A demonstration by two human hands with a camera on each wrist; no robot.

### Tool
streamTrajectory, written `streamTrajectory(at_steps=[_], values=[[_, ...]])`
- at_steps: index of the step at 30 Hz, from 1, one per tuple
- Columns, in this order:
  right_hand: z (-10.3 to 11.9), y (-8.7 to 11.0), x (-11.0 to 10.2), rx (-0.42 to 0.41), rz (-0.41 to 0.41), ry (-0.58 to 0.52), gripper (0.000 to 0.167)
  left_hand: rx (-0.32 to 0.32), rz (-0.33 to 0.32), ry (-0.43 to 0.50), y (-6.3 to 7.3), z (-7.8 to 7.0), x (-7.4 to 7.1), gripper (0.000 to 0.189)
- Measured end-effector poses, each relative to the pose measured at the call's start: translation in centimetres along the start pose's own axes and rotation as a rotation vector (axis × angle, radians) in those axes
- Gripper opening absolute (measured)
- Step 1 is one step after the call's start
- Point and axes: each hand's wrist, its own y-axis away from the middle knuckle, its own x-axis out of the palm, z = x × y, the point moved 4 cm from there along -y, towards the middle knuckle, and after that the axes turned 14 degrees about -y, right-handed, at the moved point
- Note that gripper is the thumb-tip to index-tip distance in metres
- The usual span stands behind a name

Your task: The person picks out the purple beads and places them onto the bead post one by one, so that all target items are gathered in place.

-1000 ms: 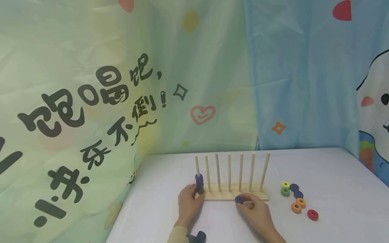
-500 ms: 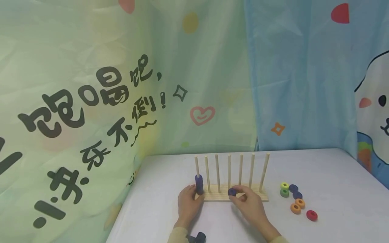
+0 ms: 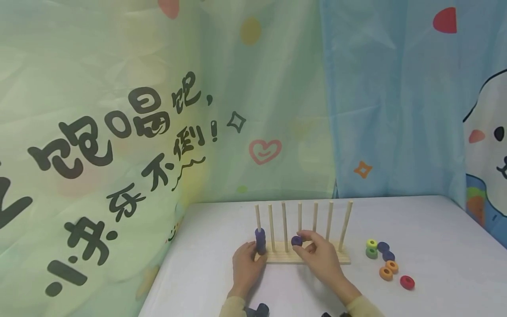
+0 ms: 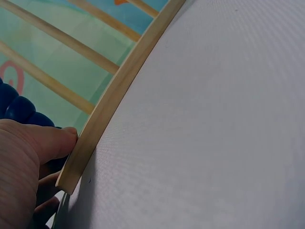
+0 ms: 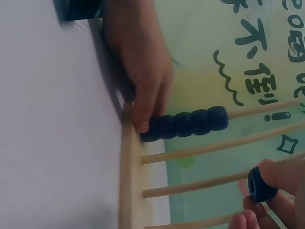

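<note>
A wooden peg rack (image 3: 277, 257) with a row of upright pegs stands on the table. Dark blue ring beads (image 3: 260, 241) are stacked on its leftmost peg. My left hand (image 3: 246, 269) grips the left end of the base, its thumb (image 4: 58, 142) against the front edge beside the stack. Between thumb and fingers, my right hand (image 3: 320, 259) pinches one dark blue ring bead (image 3: 296, 241) in front of the middle pegs. In the right wrist view that bead (image 5: 261, 183) is tilted so its hole shows, and it is off the pegs.
Loose ring beads lie to the right of the rack: a yellow one (image 3: 371, 243), a green one (image 3: 371, 253), two dark blue, two orange (image 3: 386, 273) and a red one (image 3: 407, 282). Printed curtains (image 3: 261, 110) hang behind the white table (image 3: 190, 281).
My right hand has carried the dark blue bead leftward and up, from the front right of the base to the middle pegs. My left hand stays at the base's left end.
</note>
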Motion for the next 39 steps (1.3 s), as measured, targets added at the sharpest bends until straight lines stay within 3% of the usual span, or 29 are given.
streamTrajectory(at_steps=[12, 26, 33, 39], values=[[3.4, -2.7, -0.8, -0.135, 0.040, 0.077, 0.031, 0.022, -0.023, -0.011, -0.2, 0.0, 0.3, 0.038], [5.4, -3.1, 1.2, -0.242, 0.068, 0.075, 0.032, 0.008, -0.033, -0.023, 0.0, 0.0, -0.1, 0.039], [6.6, -3.7, 2.0, -0.254, 0.078, 0.063, 0.032, 0.008, -0.023, -0.016, 0.0, 0.0, 0.1, 0.038], [7.7, -4.0, 2.6, -0.347, 0.081, 0.084, 0.030, 0.017, -0.025, -0.015, -0.1, 0.1, 0.2, 0.037]])
